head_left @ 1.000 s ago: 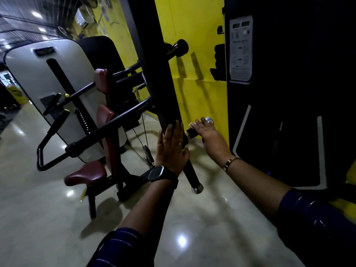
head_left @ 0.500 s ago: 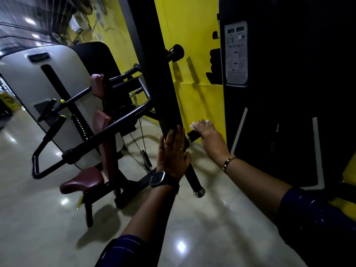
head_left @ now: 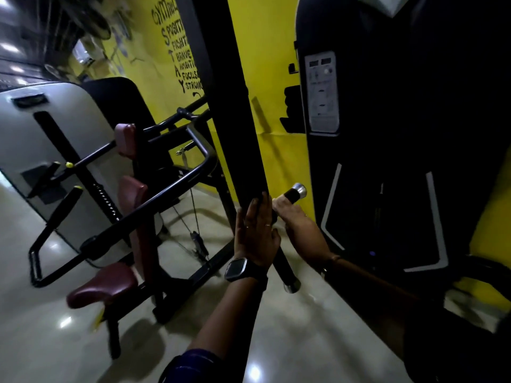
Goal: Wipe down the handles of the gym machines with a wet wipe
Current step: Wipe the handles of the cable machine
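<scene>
Head view, blurred at the edges.

Your left hand (head_left: 257, 230) is flat, fingers straight and together, pressed against the lower end of the black upright (head_left: 235, 106). It grasps nothing. A smartwatch (head_left: 236, 269) sits on that wrist.

Your right hand (head_left: 297, 221) lies on top of the upper handle (head_left: 291, 194), just right of the upright, fingers pointing up-left along the grip. The handle's chrome cap (head_left: 300, 190) sticks out past the fingertips. A pale patch at the fingertips looks like the wet wipe (head_left: 278, 201), held between the fingers and the grip. The fingers' undersides are hidden, so you cannot tell whether they close around the handle or only rest on it. A bracelet (head_left: 331, 261) is on this wrist.

A second handle (head_left: 284, 266) slants down below your left hand, apart from both hands, and also ends in a chrome tip.

To the left is a machine with a maroon seat (head_left: 102, 286). A yellow wall (head_left: 271, 78) is behind, and a dark machine bearing a grey panel (head_left: 322, 92) stands on the right.
</scene>
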